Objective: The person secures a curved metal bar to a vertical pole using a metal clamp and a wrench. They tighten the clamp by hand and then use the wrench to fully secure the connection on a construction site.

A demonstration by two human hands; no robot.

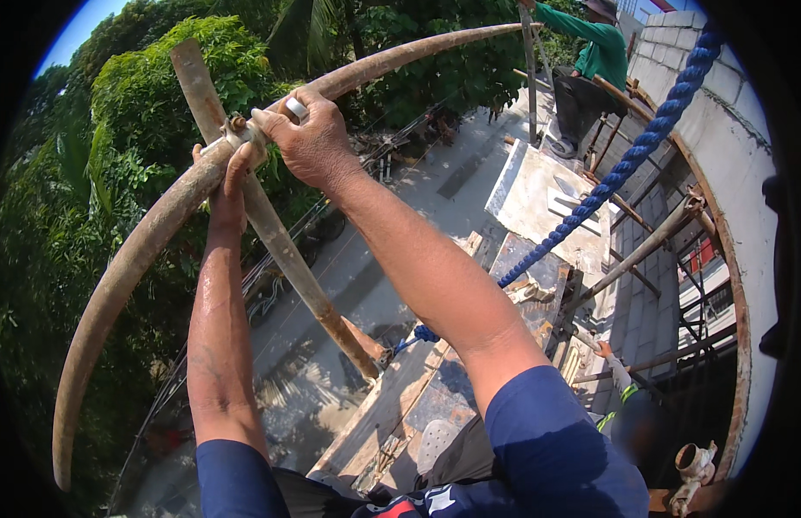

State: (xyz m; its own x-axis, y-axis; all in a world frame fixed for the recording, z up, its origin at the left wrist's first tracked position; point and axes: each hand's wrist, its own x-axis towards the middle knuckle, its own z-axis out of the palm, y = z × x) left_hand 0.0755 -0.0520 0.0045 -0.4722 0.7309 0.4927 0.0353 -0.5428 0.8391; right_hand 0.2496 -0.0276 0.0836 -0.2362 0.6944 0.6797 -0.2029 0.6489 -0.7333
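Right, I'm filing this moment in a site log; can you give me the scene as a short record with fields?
Left hand: under the pipe crossing, at the clamp; grip partly hidden
Right hand: curled over the crosswise pipe beside the clamp, ring on one finger
Crossing: crosswise pipe meets a slanting pole
Rope: blue rope, running from upper right down behind the right arm
Others: person in green top, upper right; another person's hand, lower right
Surroundings: trees left, block wall right
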